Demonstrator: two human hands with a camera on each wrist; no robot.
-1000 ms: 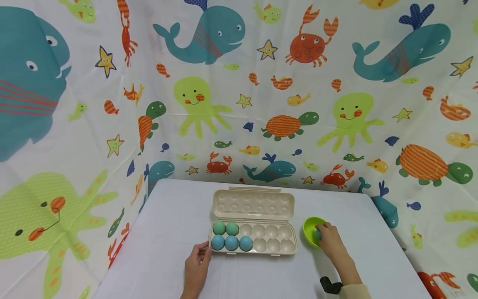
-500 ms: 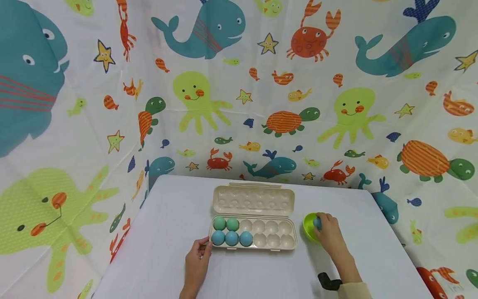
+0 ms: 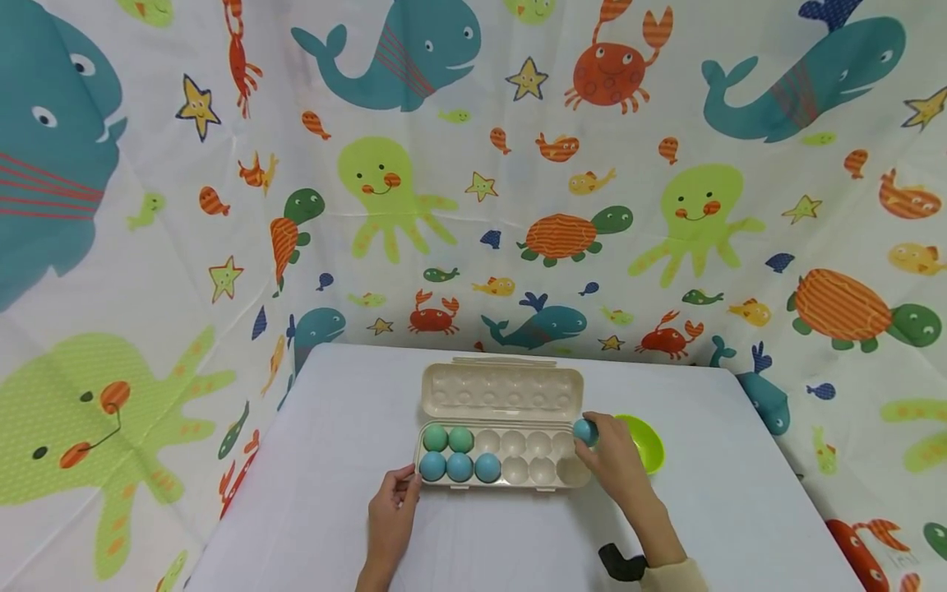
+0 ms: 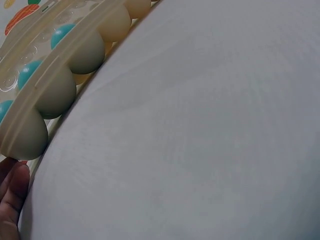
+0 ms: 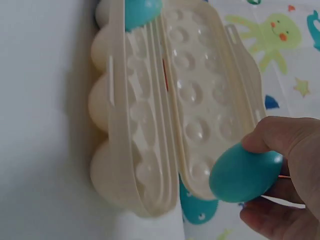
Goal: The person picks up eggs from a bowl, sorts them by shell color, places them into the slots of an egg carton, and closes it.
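A beige egg carton lies with its lid folded back. In its left end sit two green eggs in the far row and three blue eggs in the near row. My left hand holds the carton's left front corner between thumb and fingers. Over the carton's right end, my right hand pinches a blue egg between thumb and fingers, with the egg raised above the cups. The right wrist view shows this egg tilted, its blunt end toward the lid.
A lime green bowl stands right of the carton, partly behind my right hand. A black strap-like piece is at my right wrist. The white table ends against a curtain printed with sea animals.
My right hand has lifted the blue egg out of the green bowl and carried it left to above the carton's right end. My left hand stays at the carton's corner.
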